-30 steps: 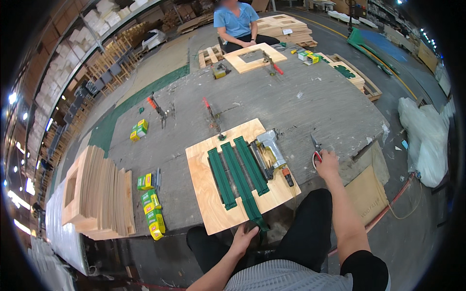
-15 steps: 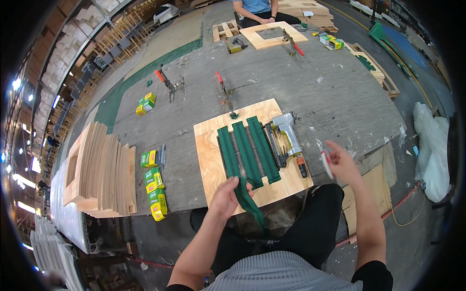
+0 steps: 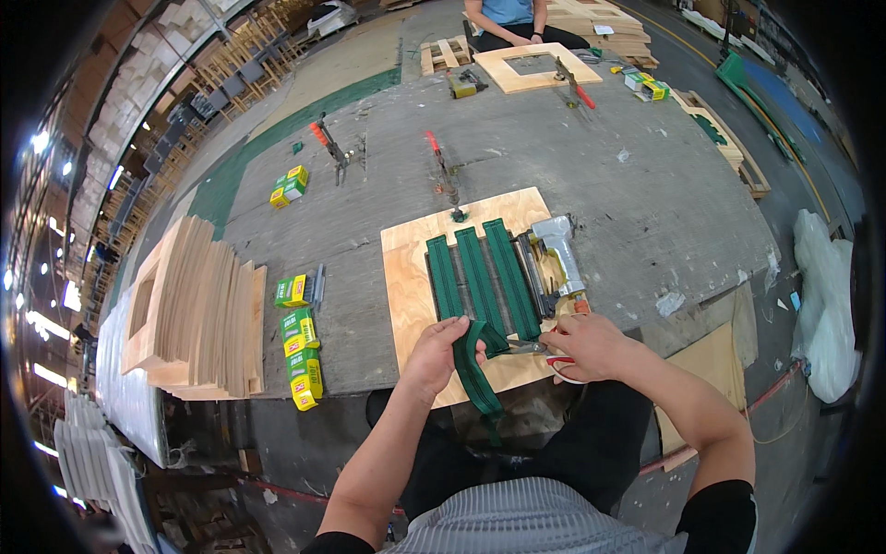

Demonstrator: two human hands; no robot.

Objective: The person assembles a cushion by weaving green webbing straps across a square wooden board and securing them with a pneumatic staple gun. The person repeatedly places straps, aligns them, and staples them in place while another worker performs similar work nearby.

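Brings red-and-white-handled metal scissors (image 3: 526,348), gripped in curled right hand (image 3: 591,346), from three o'clock to dark-green woven strap (image 3: 474,373), pinched in near-closed left hand (image 3: 436,360); seemingly within cutting reach.

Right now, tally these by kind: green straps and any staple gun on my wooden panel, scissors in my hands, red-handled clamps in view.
Green straps: 3
Grey staple gun: 1
Scissors in right hand: 1
Red-handled clamps: 3
Total: 8

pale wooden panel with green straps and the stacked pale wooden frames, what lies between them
In the head view, yellow-green cardboard boxes in a row and thin grey metal strips lie between the panel and the frames.
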